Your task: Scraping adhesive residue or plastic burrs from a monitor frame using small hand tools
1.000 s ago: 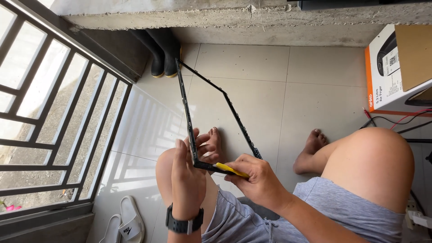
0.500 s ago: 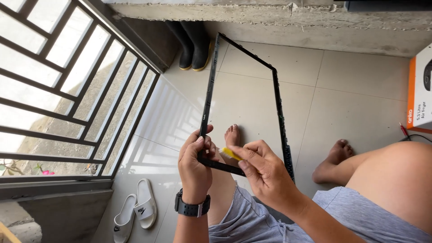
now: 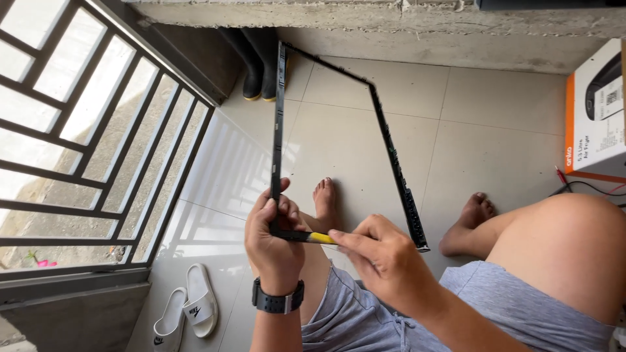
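Observation:
I hold up a thin black rectangular frame [image 3: 390, 151], open in the middle, above my legs. My left hand [image 3: 272, 238], with a black watch on the wrist, grips the frame's near left corner. My right hand [image 3: 380, 257] pinches a small tool with a yellow part [image 3: 321, 238] against the frame's lower bar, close to the left hand. The frame's far edge tilts away toward the wall. My bare feet [image 3: 325, 199] rest on the tiled floor below it.
A metal window grille [image 3: 98, 137] runs along the left. Black rubber boots [image 3: 257, 58] stand by the concrete wall. White slippers [image 3: 189, 309] lie at the lower left. A white and orange box [image 3: 596, 111] with red and black wires beside it sits at the right.
The view has shifted and the frame now stands more upright and nearer. Both hands keep their hold at the frame's near left corner, the yellow tool still pressed to the lower bar.

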